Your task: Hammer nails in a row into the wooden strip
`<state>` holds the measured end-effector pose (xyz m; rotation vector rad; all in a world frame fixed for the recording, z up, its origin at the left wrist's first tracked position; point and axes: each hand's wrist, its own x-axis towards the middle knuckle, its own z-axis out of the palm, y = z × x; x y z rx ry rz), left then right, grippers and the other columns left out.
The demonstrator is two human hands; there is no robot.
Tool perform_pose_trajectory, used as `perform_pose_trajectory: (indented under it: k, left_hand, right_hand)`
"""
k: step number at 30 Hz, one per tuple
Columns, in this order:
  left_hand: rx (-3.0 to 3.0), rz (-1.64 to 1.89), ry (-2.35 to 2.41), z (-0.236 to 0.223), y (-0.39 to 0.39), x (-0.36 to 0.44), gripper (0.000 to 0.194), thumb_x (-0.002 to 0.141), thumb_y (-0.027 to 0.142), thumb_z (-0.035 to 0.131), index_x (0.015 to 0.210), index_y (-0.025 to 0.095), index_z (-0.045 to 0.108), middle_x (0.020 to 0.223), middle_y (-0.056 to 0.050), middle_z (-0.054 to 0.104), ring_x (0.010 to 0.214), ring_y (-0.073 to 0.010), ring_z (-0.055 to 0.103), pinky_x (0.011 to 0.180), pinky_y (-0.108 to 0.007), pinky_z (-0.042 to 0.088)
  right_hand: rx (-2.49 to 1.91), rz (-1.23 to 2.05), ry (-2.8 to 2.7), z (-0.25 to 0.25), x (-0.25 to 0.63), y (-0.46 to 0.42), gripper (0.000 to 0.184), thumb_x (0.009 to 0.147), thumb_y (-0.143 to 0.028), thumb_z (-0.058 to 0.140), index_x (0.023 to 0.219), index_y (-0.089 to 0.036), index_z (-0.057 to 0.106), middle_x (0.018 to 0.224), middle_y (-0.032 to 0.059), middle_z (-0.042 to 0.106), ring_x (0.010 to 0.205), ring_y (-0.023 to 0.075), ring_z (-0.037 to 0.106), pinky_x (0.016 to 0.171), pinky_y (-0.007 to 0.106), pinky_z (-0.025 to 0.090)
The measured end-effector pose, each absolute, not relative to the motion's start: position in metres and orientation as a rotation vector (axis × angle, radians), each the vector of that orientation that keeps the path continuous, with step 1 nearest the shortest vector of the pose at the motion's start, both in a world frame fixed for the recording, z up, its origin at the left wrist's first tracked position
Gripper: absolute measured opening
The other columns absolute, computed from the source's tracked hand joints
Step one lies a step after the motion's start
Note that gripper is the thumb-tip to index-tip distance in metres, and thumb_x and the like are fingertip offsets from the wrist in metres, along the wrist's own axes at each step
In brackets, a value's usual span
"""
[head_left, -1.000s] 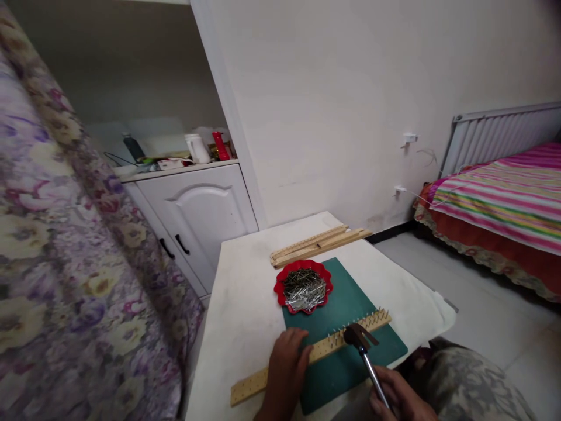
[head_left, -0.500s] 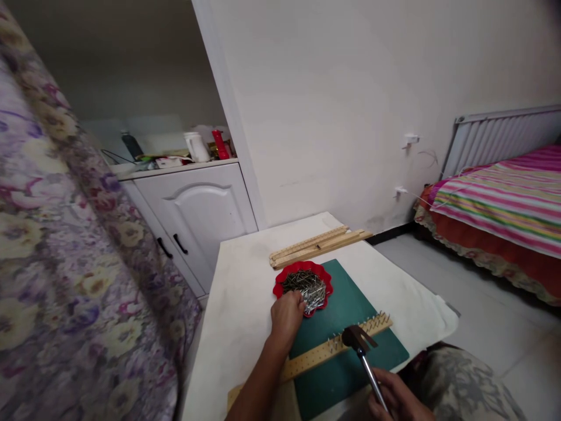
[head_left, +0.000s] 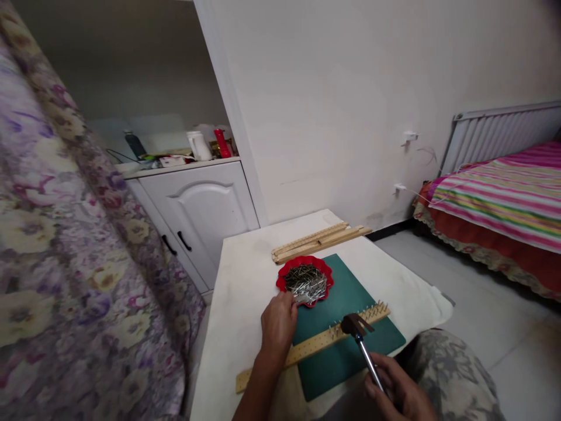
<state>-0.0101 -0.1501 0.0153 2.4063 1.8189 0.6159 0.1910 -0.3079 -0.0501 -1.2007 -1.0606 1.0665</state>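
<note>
Wooden strip (head_left: pixel 312 346) lies across the green mat (head_left: pixel 329 374), nails (head_left: pixel 377 309) standing along its right part, the visible holes (head_left: pixel 323 340) farther left unfilled. The right hand (head_left: pixel 398 386) grips the hammer (head_left: pixel 367 355) over it; the left hand (head_left: pixel 279 321) curls its fingers by the red bowl (head_left: pixel 326 267); I cannot tell what they hold.

A claw hammer (head_left: pixel 368 359) with a dark head and shiny metal shaft is slanting over a pale wooden strip (head_left: pixel 312 345), contact between the two being unclear. The strip is lying diagonally across a green mat (head_left: pixel 324 377), its left end reaching over the worktop (head_left: pixel 236 292), small holes dotting its left part and nails (head_left: pixel 379 308) standing along its right. Beyond it, a red scalloped bowl (head_left: pixel 309 261) is sitting upright, holding heaped loose nails (head_left: pixel 305 282).
</note>
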Motion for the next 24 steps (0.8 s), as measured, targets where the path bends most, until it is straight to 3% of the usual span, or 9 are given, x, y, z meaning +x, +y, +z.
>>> perform_pose_trajectory:
  k: [4, 8, 11, 14, 19, 24]
  left_hand:
    - [2.054, 0.877, 1.514, 0.005, -0.190, -0.018, 0.013, 0.081, 0.024, 0.049, 0.071, 0.018, 0.055, 0.066, 0.001, 0.053, 0.063, -0.0128, 0.050, 0.059, -0.021, 0.036]
    - [1.727, 0.889, 1.230, -0.010, -0.225, -0.012, 0.015, 0.077, 0.028, 0.054, 0.068, 0.017, 0.055, 0.060, 0.003, 0.050, 0.056, -0.0110, 0.045, 0.053, -0.020, 0.034]
    - [1.706, 0.844, 1.140, -0.014, -0.240, -0.006, 0.013, 0.074, 0.025, 0.056, 0.065, 0.016, 0.055, 0.059, 0.003, 0.049, 0.056, -0.0106, 0.044, 0.053, -0.020, 0.034]
    - [1.784, 0.785, 1.130, -0.012, -0.246, -0.005, 0.009, 0.073, 0.021, 0.056, 0.065, 0.016, 0.056, 0.059, 0.003, 0.050, 0.058, -0.0111, 0.045, 0.056, -0.021, 0.034]
    - [1.938, 0.779, 1.084, -0.009, -0.248, -0.008, 0.009, 0.071, 0.014, 0.055, 0.062, 0.017, 0.058, 0.060, 0.002, 0.052, 0.059, -0.0114, 0.047, 0.058, -0.021, 0.036]
    - [1.776, 0.918, 1.040, -0.017, -0.249, -0.002, 0.010, 0.072, 0.020, 0.058, 0.063, 0.017, 0.058, 0.061, 0.001, 0.053, 0.059, -0.0112, 0.047, 0.057, -0.021, 0.036]
  right_hand:
    - [-1.227, 1.000, -1.057, -0.042, 0.181, -0.306, 0.035, 0.077, -0.037, 0.067, 0.107, -0.020, 0.062, 0.076, 0.0027, 0.068, 0.075, 0.0200, 0.065, 0.072, 0.027, 0.051]
    - [-1.282, 0.947, -0.993, -0.030, 0.169, -0.300, 0.036, 0.076, -0.037, 0.068, 0.107, -0.019, 0.061, 0.078, 0.0016, 0.066, 0.071, 0.0181, 0.062, 0.067, 0.025, 0.048]
    - [-1.270, 0.954, -0.947, -0.022, 0.163, -0.298, 0.035, 0.077, -0.037, 0.067, 0.106, -0.019, 0.060, 0.075, -0.0007, 0.062, 0.063, 0.0151, 0.057, 0.057, 0.022, 0.045]
    - [-1.246, 1.010, -0.897, -0.016, 0.160, -0.297, 0.035, 0.078, -0.038, 0.065, 0.106, -0.020, 0.057, 0.068, -0.0040, 0.054, 0.049, 0.0107, 0.046, 0.040, 0.018, 0.035]
    - [-1.213, 0.991, -0.891, -0.013, 0.157, -0.299, 0.030, 0.075, -0.035, 0.068, 0.099, -0.020, 0.059, 0.066, -0.0031, 0.054, 0.058, 0.0138, 0.052, 0.048, 0.020, 0.041]
    - [-1.201, 1.051, -0.818, -0.013, 0.154, -0.303, 0.039, 0.073, -0.041, 0.069, 0.103, -0.019, 0.058, 0.070, -0.0019, 0.055, 0.050, 0.0108, 0.047, 0.035, 0.016, 0.031]
